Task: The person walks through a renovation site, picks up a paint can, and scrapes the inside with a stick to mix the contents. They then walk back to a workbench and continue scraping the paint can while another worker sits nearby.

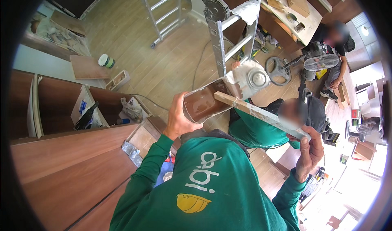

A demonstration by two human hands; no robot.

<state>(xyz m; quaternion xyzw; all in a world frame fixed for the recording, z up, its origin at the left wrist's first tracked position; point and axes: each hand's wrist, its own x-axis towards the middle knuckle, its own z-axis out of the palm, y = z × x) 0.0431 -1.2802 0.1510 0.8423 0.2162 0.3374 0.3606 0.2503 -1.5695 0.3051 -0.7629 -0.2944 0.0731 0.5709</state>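
Note:
My left hand (179,117) is wrapped round the side of a cut-open rectangular metal can (191,118). Brown liquid (206,102) lies inside it, and its bent-back metal lid (248,79), with a round spout ring, sticks out at the far right. My right hand (310,153) grips the pale, smeared end of a long wooden stick (261,113). The stick slants leftward, its bare wood tip over the can's opening; I cannot tell whether it touches the liquid. Part of another person's hand (235,65) shows behind the lid.
A folding ladder (220,47) stands just beyond the can. A co-worker in green (255,128) is close on my right; another person (337,67) sits farther right beside a fan (321,62). Wooden cabinets (73,161) line my left. A cable (195,65) and a bucket (106,61) lie on the floor.

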